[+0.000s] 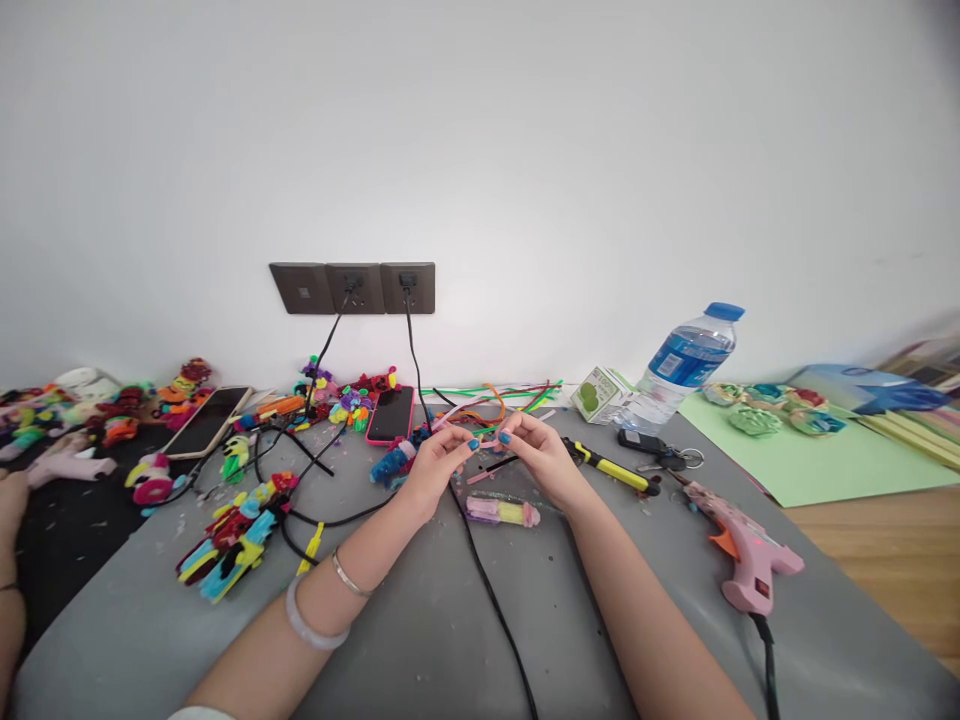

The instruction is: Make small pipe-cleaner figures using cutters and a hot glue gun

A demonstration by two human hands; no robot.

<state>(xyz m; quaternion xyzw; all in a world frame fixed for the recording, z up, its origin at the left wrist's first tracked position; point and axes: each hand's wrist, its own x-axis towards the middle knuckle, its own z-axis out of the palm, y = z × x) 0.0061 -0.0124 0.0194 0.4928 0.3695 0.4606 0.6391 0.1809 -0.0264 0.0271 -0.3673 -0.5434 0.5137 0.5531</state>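
Note:
My left hand [439,465] and my right hand [541,458] meet above the middle of the grey mat [525,620]. Thumb and forefinger of each are pinched together around something small and pale, too tiny to identify. Just below them lies a pastel pipe-cleaner figure [502,512] in pink, yellow and lilac. A blue fuzzy bundle [390,466] rests left of my left hand. Behind my fingers, loose pipe cleaners [546,396] in green, orange and other colours spread along the wall. Beside my right wrist is a yellow-and-black cutter [611,470].
A pink hot glue gun [750,560] lies right, near keys [675,460] and a water bottle [679,370]. Black cables [480,570] cross the mat. Two phones [391,414], a colourful fuzzy figure [236,535] and green paper [780,465] lie around. Another person's hand [11,510] shows at left.

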